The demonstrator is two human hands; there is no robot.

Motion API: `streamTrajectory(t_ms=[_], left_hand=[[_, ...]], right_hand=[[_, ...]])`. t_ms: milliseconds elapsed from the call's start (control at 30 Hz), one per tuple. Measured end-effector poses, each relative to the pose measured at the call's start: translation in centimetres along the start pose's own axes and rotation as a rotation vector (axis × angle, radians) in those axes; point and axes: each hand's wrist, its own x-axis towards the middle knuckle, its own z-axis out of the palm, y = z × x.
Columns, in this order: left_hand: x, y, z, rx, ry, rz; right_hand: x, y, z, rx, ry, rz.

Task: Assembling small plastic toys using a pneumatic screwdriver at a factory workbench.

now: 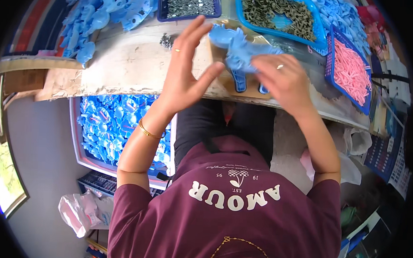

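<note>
My left hand (pixel 186 69) is raised over the worktable's front part, its fingers stretched and the thumb apart, holding nothing. My right hand (pixel 284 81) has its fingers closed on a light blue moulded plastic piece (pixel 245 54), which is somewhat blurred. Just left of that piece is another rounded blue part (pixel 222 35). Below the right hand's fingers, darker blue uprights (pixel 239 80) stand on a tan wooden board (pixel 226 86) at the table's front edge. The fingers hide part of what they grip.
A dark blue basket (pixel 189 18) of small metal parts, a blue tray (pixel 316 42) of dark greenish pieces and a basket (pixel 327 72) of pink strips line the table. Blue parts (pixel 89 20) heap at the far left. A bin (pixel 76 142) of blue pieces stands below.
</note>
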Motion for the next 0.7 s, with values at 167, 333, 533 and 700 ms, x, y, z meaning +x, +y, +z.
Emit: streamTrajectory(t_ms=[167, 333, 533, 700], left_hand=[[0.2, 0.9, 2.4, 0.113, -0.107, 0.071], [0.7, 1.4, 4.2, 0.306, -0.164, 0.09], [1.8, 2.9, 6.5, 0.466, -0.199, 0.102], [1.4, 2.6, 6.9, 0.439, -0.265, 0.056]], right_hand=[[-1.0, -0.6, -0.6, -0.066, -0.112, 0.051], [-2.1, 2.1, -1.7, 0.069, -0.097, 0.237], [-2.3, 2.3, -1.1, 0.168, -0.098, 0.299], [-2.3, 2.2, -1.4, -0.03, -0.105, 0.2]])
